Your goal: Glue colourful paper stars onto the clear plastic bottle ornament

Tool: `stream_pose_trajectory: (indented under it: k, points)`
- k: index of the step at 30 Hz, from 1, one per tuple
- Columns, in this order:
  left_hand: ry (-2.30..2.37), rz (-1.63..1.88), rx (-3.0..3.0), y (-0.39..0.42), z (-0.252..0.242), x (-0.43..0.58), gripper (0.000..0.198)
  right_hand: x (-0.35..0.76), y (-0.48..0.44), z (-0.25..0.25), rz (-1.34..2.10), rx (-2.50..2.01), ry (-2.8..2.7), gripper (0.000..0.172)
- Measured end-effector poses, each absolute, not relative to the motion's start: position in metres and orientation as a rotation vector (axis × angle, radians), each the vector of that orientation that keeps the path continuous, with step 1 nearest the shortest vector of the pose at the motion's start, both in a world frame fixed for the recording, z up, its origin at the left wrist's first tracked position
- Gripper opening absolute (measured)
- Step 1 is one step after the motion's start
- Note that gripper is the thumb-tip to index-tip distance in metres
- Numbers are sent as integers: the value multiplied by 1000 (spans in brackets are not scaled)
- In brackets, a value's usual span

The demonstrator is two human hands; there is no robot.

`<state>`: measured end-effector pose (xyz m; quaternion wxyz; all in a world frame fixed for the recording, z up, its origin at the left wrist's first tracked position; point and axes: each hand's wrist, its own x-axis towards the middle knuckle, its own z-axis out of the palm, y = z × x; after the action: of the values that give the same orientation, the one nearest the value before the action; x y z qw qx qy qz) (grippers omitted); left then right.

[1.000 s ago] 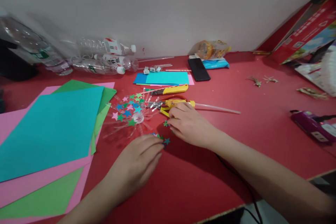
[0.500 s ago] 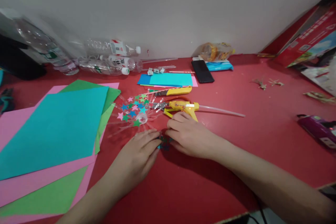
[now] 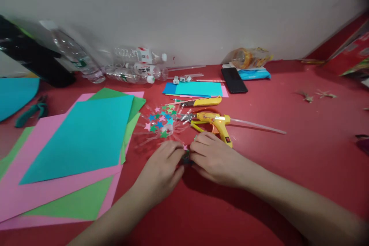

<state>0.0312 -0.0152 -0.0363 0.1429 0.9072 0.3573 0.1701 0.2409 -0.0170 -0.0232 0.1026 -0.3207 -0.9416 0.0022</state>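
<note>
My left hand (image 3: 161,171) and my right hand (image 3: 215,159) meet fingertip to fingertip on the red table (image 3: 288,169), both pinched around a small heap of paper stars (image 3: 186,156) that is mostly hidden between them. Just beyond lies a clear plastic piece cut into radiating strips (image 3: 160,125), dotted with pink, blue and green stars. A yellow glue gun (image 3: 215,123) with a clear glue stick lies right behind my right hand, and a yellow utility knife (image 3: 201,102) lies behind that.
Large teal, pink and green paper sheets (image 3: 80,138) cover the table's left. Empty plastic bottles (image 3: 135,71) lie by the wall. A black phone (image 3: 234,80), small coloured sheets (image 3: 196,89) and green pliers (image 3: 30,111) are also on the table.
Both hands have drawn together over the loose stars, gathering them into one heap. The view has swung left, so the table's things sit further right in the picture.
</note>
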Motion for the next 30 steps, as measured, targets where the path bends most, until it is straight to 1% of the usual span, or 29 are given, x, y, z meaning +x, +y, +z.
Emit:
stream_pose_trajectory:
  k: [5,10,17,21,23,27,30]
  points:
    - [1091,469,2662,-20,-33,37,14,238,-16,-23,22,-939,-2773,14]
    - [1076,483,2630,-22,-32,37,17,237,-15,-22,21,-932,-2752,13]
    - [1115,502,2634,-19,-28,37,14,238,-14,-23,2,-930,-2732,17]
    - [1030,549,2741,-17,-25,36,19,239,-12,-18,14,-947,-2716,18]
    - [1017,608,2735,-16,-24,36,19,240,-11,-16,17,-959,-2704,19]
    - [1142,699,2483,-17,-22,37,14,242,-11,-11,64,-1017,-2592,26]
    - [1243,657,2109,-20,-20,40,15,241,-12,-7,267,-1011,-2478,20]
